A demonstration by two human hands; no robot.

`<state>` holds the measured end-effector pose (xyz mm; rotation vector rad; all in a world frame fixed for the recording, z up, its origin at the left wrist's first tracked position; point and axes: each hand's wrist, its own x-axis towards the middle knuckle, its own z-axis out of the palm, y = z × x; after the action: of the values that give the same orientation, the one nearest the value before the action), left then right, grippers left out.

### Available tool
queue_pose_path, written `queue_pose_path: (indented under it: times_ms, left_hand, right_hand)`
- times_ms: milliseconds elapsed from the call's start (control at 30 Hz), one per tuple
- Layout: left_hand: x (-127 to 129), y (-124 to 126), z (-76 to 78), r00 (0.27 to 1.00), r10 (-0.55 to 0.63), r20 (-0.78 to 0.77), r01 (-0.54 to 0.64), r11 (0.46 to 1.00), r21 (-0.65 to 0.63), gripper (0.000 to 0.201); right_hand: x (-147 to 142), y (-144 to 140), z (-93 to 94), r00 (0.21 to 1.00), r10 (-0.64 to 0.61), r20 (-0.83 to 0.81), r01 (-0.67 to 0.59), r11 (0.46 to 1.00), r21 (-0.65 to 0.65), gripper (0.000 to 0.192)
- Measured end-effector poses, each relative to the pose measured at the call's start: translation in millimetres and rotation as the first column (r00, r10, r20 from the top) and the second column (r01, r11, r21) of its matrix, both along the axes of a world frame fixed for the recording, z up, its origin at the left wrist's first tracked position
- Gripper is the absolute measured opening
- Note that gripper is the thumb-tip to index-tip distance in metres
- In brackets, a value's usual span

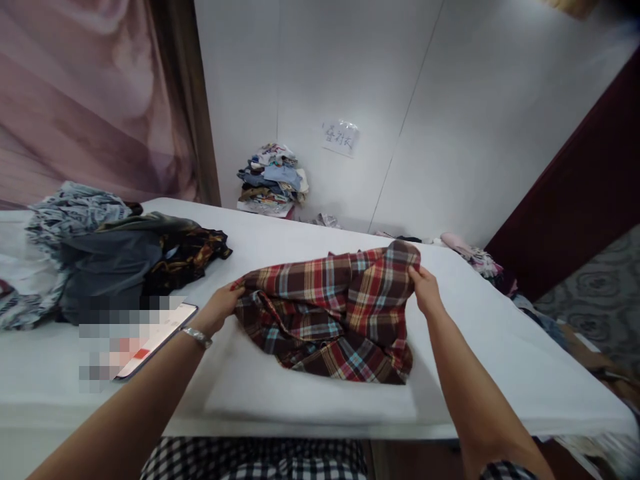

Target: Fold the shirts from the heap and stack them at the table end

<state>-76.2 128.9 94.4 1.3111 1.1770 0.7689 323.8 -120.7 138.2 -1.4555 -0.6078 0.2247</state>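
A plaid shirt (320,313) in red, brown, cream and light blue is stretched sideways over the middle of the table, its lower part bunched in loose folds. My left hand (223,310), with a silver bracelet at the wrist, pinches the shirt's left end. At the upper right, my right hand (425,288) grips the opposite edge, thumb and fingers closed on the cloth. Parts of the fingers on both sides are hidden by fabric.
The white table (500,347) reaches toward a pale wall. Rumpled clothes (115,257) and a tablet-like screen (163,337) lie at left. Beyond the far edge stands a stack of folded clothes (275,175) below a paper sign (340,138). More garments (473,257) lie along the right side.
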Motion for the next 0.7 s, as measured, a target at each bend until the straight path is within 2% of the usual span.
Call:
queue_pose_path:
  times_ms: [67,167,233,300,333,367,433,467,500,533,567,600,633,667,700]
  left_hand:
    - [-1,-3,-9.9,0.998,-0.044,0.043,0.046,0.997,-0.065,0.032]
    - [-3,-2,-21.0,0.991,-0.105,0.085,0.113,0.989,-0.094,0.036]
    - [-5,1,-23.8,0.989,-0.119,0.084,0.128,0.986,-0.109,0.036]
    - [-4,2,-22.3,0.989,-0.126,0.075,0.135,0.983,-0.123,0.038]
    - [-3,0,-20.3,0.987,-0.142,0.075,0.151,0.980,-0.128,0.040]
    - [-2,-2,-17.7,0.984,-0.160,0.077,0.169,0.977,-0.130,0.043]
    - [2,-8,-12.1,0.978,-0.190,0.087,0.200,0.973,-0.119,0.047]
    - [3,-12,-9.7,0.976,-0.196,0.091,0.206,0.972,-0.115,0.048]
    - [4,-15,-7.9,0.976,-0.198,0.091,0.207,0.972,-0.113,0.048]
    - [4,-18,-7.0,0.976,-0.197,0.090,0.206,0.972,-0.111,0.048]
    - [4,-20,-7.0,0.979,-0.187,0.083,0.196,0.975,-0.109,0.049]
    - [3,-21,-7.8,0.983,-0.171,0.070,0.178,0.978,-0.110,0.051]
    - [1,-21,-9.3,0.988,-0.149,0.051,0.153,0.982,-0.107,0.053]
    - [-1,-21,-11.5,0.992,-0.124,0.030,0.126,0.987,-0.096,0.054]
    - [-3,-20,-14.0,0.995,-0.101,0.013,0.102,0.992,-0.080,0.054]
  right_hand:
    - [-3,-26,-13.0,0.983,0.146,-0.107,-0.159,0.980,-0.117,0.038]
    - [-17,-60,-26.0,0.928,0.294,-0.230,-0.343,0.913,-0.219,0.035]
    - [-38,-76,-24.4,0.905,0.383,-0.187,-0.420,0.875,-0.242,0.025]
    - [-66,-84,-15.3,0.860,0.508,-0.054,-0.504,0.825,-0.255,0.014]
    - [-82,-85,-9.3,0.806,0.592,0.020,-0.564,0.778,-0.279,0.012]
    - [-96,-84,-3.4,0.719,0.692,0.068,-0.640,0.697,-0.324,0.013]
    - [-115,-79,5.4,0.484,0.874,0.032,-0.784,0.450,-0.427,0.018]
    - [-118,-74,7.3,0.396,0.918,-0.025,-0.828,0.346,-0.442,0.023]
    - [-116,-69,7.2,0.376,0.924,-0.072,-0.848,0.312,-0.429,0.026]
    - [-109,-62,5.3,0.435,0.895,-0.095,-0.840,0.365,-0.402,0.027]
    - [-99,-55,2.0,0.553,0.828,-0.098,-0.790,0.483,-0.379,0.030]
    - [-87,-47,-2.0,0.700,0.710,-0.079,-0.682,0.630,-0.371,0.032]
    - [-74,-38,-6.4,0.826,0.562,-0.047,-0.534,0.753,-0.383,0.033]
    - [-62,-28,-10.6,0.903,0.429,-0.017,-0.397,0.818,-0.416,0.032]
    - [-51,-18,-14.4,0.938,0.347,-0.010,-0.312,0.827,-0.467,0.031]
